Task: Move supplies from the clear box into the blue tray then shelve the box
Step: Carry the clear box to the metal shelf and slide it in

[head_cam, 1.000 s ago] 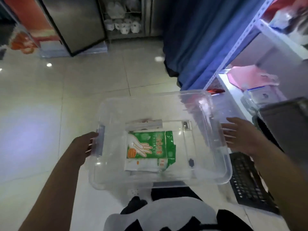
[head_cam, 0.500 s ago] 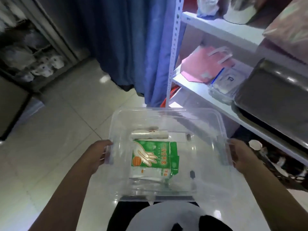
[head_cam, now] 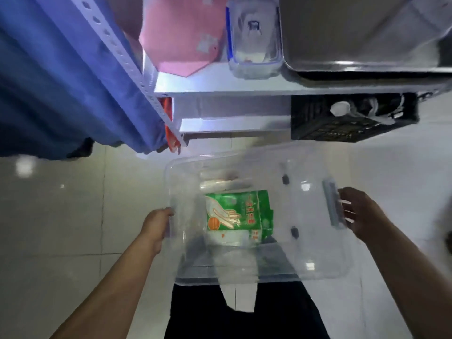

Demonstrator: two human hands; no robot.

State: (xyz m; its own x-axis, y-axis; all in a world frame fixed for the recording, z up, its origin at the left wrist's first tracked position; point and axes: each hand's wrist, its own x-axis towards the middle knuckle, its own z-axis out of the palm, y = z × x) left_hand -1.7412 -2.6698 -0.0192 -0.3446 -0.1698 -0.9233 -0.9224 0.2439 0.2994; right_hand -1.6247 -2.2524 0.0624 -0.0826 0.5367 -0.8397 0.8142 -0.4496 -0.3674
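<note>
Left hand and right hand grip blurred clear box; fingers partly hidden.

The box is smeared by motion, its far rim and right wall hard to trace. The print on the green packet is too blurred to read. A pale roll at the packet's far side is unclear. The left hand has its fingertips hidden behind the box wall. On the shelf, the steel tray and lidded tub are cut by the top edge. The crate holds shapes too dim to tell.
</note>
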